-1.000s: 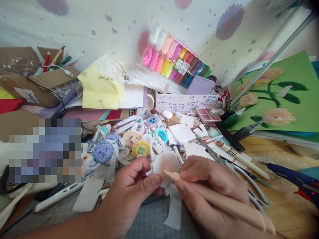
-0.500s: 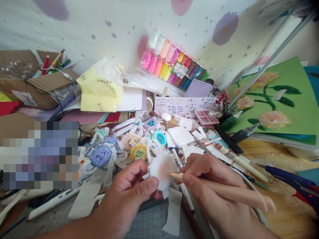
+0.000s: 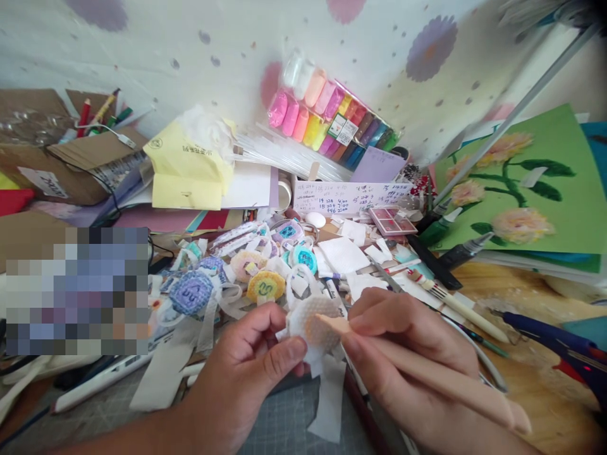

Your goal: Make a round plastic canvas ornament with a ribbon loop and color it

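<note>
My left hand (image 3: 265,360) is closed, its thumb and fingers pinching the edge of a small round white cloth pad (image 3: 320,363). The pad has a dimpled surface, a faint peach-orange patch in its middle and a white loop (image 3: 301,281) at the top. My right hand (image 3: 403,354) grips a thick peach-coloured stick (image 3: 436,379) like a pen. Its pointed tip lies over the orange patch and seems to touch it. Just behind the pad are a yellow round piece (image 3: 266,287) with a smiley face and a blue-purple one (image 3: 191,294). A white strip (image 3: 328,404) hangs below the pad.
A grey cutting mat (image 3: 279,423) lies beneath my hands. White cloth scraps (image 3: 341,256), pens and scissors crowd the middle. At right are a blue glue gun (image 3: 550,338) and a green flower picture (image 3: 516,183). Coloured clay packs (image 3: 332,120) lean at the back.
The stick's tip has moved left and slightly up across the pad, with my right hand following. The pad is tilted a little differently. My left hand keeps its hold.
</note>
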